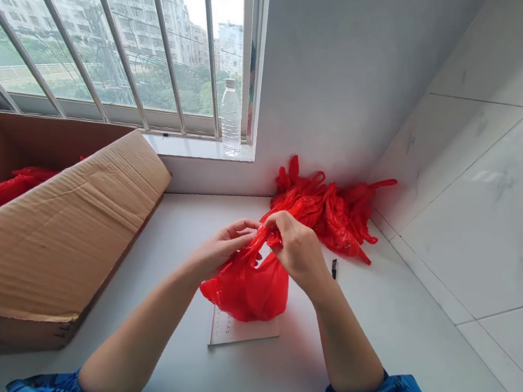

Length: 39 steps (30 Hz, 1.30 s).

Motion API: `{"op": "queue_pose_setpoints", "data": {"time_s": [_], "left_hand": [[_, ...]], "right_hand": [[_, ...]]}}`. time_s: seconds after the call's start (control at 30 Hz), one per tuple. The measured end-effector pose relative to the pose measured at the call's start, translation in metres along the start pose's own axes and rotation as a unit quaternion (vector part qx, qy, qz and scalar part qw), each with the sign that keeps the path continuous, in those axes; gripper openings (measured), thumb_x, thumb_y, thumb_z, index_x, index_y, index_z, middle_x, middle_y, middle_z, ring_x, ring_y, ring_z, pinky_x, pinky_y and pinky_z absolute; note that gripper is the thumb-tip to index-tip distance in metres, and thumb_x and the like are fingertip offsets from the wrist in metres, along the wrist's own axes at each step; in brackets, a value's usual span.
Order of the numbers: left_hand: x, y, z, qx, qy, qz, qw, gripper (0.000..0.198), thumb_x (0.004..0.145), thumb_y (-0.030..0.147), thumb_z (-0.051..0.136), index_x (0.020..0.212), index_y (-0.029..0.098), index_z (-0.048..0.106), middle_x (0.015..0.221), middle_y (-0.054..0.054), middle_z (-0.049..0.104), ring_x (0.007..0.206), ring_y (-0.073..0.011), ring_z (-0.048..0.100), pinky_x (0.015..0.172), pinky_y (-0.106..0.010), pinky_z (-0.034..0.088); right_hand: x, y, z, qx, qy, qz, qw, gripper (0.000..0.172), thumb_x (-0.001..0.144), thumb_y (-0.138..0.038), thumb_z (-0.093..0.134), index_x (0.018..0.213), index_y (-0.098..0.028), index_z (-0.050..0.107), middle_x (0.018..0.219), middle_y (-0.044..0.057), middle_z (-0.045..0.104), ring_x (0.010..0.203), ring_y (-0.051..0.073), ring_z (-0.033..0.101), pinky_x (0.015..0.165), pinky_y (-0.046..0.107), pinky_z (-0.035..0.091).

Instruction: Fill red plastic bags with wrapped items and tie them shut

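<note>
A red plastic bag [252, 286] hangs between my two hands, its lower part bulging over a notebook [245, 332] with handwriting on it. My left hand [229, 243] is closed on the left side of the bag's gathered top. With bent fingers, my right hand [296, 247] pinches the top from the right. What the bag contains, if anything, cannot be made out. Behind my hands lies a heap of red plastic bags [333, 210], crumpled against the wall. A black pen [334, 269] rests on the white table just right of my right hand.
On the left stands a large open cardboard box [55, 224] with more red plastic inside. A clear water bottle [232, 118] is upright on the windowsill by the barred window. Tiled wall [486, 203] bounds the white tabletop [398, 334] on the right.
</note>
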State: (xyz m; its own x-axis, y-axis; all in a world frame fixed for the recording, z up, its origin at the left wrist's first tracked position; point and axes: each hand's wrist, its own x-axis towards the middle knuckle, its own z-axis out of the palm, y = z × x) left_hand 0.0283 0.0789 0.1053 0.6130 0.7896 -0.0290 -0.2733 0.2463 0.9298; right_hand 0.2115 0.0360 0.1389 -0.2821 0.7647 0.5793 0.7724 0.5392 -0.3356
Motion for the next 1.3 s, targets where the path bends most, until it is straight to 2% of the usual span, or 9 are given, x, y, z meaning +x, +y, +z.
{"op": "queue_pose_setpoints", "data": {"time_s": [0.2,0.3,0.37,0.43,0.53,0.77,0.97,1.1,1.3], "left_hand": [[0.002,0.004,-0.012,0.060,0.129,0.102,0.985,0.034,0.079,0.042,0.078,0.103,0.018,0.072,0.100,-0.007,0.073,0.080,-0.0160,0.068,0.072,-0.025,0.054],[0.002,0.005,-0.014,0.052,0.081,0.064,0.993,0.033,0.080,0.041,0.078,0.106,0.020,0.072,0.107,-0.006,0.072,0.073,-0.0112,0.065,0.063,-0.021,0.050],[0.002,0.001,-0.012,0.023,0.012,0.013,1.000,0.037,0.082,0.040,0.077,0.114,0.024,0.069,0.109,-0.005,0.071,0.068,-0.0089,0.063,0.056,-0.019,0.047],[0.002,-0.004,-0.009,-0.009,-0.027,-0.020,0.999,0.042,0.082,0.040,0.076,0.121,0.026,0.066,0.101,-0.004,0.071,0.065,-0.0080,0.062,0.054,-0.018,0.045],[0.003,-0.009,-0.009,-0.040,-0.028,-0.023,0.999,0.042,0.083,0.038,0.077,0.121,0.024,0.066,0.091,-0.003,0.070,0.065,-0.0082,0.063,0.056,-0.017,0.047],[-0.001,-0.002,-0.019,-0.044,-0.018,-0.019,0.999,0.041,0.083,0.033,0.077,0.121,0.021,0.068,0.103,-0.009,0.074,0.081,-0.0157,0.070,0.066,-0.023,0.054],[-0.002,0.000,-0.020,0.023,0.047,0.065,0.996,0.034,0.076,0.035,0.082,0.105,0.018,0.075,0.106,-0.010,0.075,0.087,-0.0194,0.071,0.076,-0.028,0.055],[-0.005,0.013,-0.032,0.123,0.128,0.142,0.974,0.036,0.076,0.039,0.081,0.106,0.018,0.075,0.098,-0.009,0.075,0.089,-0.0199,0.069,0.084,-0.032,0.054],[-0.007,0.026,-0.058,0.207,0.240,0.210,0.925,0.035,0.076,0.042,0.080,0.104,0.020,0.076,0.099,-0.006,0.073,0.090,-0.0178,0.065,0.090,-0.033,0.052]], "right_hand": [[-0.011,0.004,-0.027,0.197,-0.023,0.008,0.980,0.012,0.095,-0.022,0.057,0.100,-0.025,0.069,0.108,0.004,0.073,0.100,0.021,0.069,0.082,0.033,0.055],[-0.015,0.005,-0.037,0.255,-0.044,0.012,0.966,0.014,0.096,-0.025,0.059,0.101,-0.025,0.072,0.113,0.004,0.074,0.108,0.022,0.068,0.088,0.034,0.056],[-0.015,0.005,-0.035,0.231,-0.049,-0.004,0.972,0.014,0.095,-0.021,0.059,0.100,-0.025,0.072,0.113,0.003,0.074,0.107,0.021,0.069,0.087,0.034,0.057],[-0.014,0.002,-0.027,0.177,-0.045,-0.030,0.983,0.016,0.094,-0.016,0.058,0.098,-0.025,0.071,0.114,0.003,0.074,0.105,0.020,0.069,0.087,0.034,0.056],[-0.012,-0.002,-0.017,0.099,-0.037,-0.050,0.993,0.019,0.095,-0.012,0.055,0.097,-0.023,0.070,0.118,0.004,0.073,0.105,0.021,0.069,0.088,0.035,0.055],[-0.013,-0.007,-0.014,0.021,-0.039,-0.065,0.997,0.021,0.094,-0.008,0.053,0.094,-0.021,0.069,0.122,0.007,0.072,0.106,0.023,0.069,0.088,0.037,0.057],[-0.013,-0.007,-0.018,0.063,-0.056,-0.066,0.994,0.020,0.095,-0.013,0.055,0.098,-0.024,0.071,0.123,0.005,0.071,0.110,0.023,0.068,0.090,0.039,0.056],[-0.019,0.000,-0.045,0.165,-0.096,-0.075,0.979,0.013,0.094,-0.025,0.062,0.096,-0.028,0.075,0.112,0.003,0.076,0.107,0.023,0.069,0.091,0.040,0.057],[-0.036,0.011,-0.079,0.226,-0.150,-0.034,0.962,0.009,0.089,-0.029,0.069,0.091,-0.026,0.078,0.095,0.003,0.079,0.089,0.022,0.074,0.076,0.034,0.060]]}}
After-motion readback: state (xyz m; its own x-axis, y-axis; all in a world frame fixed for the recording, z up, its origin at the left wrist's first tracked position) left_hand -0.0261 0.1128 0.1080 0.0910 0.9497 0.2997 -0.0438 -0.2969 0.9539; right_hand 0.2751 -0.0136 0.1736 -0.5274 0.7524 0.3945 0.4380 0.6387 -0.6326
